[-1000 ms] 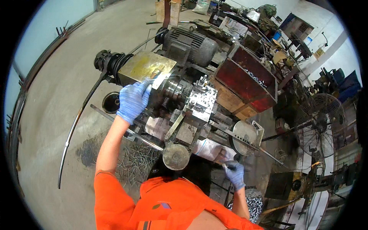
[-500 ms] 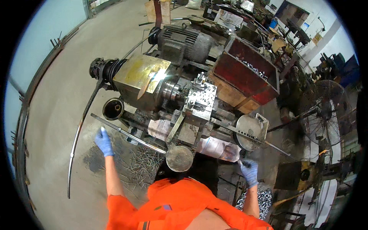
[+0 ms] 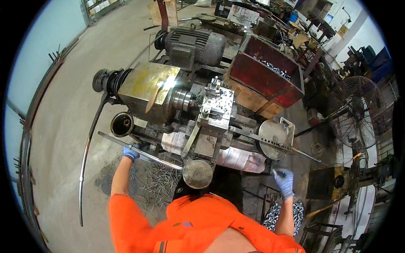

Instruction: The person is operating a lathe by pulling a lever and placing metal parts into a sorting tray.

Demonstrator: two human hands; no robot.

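My left hand, in a blue glove, is reaching past the long metal lever on the near left of a small lathe. The lever hides part of its fingers, so I cannot tell whether they grip anything. At the right, my gloved right hand is beside the lathe bed's right end, its fingers drawn together at the dark tips. Whatever it may hold is too small to make out. The steel tool block stands beside the chuck, covered with metal bits. A round disc sits at the lever's lower end.
Behind the lathe stand a motor and a red bin with small metal parts. More shiny parts lie below my right hand. Scrap rods litter the floor. A fan is at the right, a round pot at the left.
My left hand has moved right and forward, from open floor to the lever. My right hand has shifted slightly right and forward. The whole view has shifted a little.
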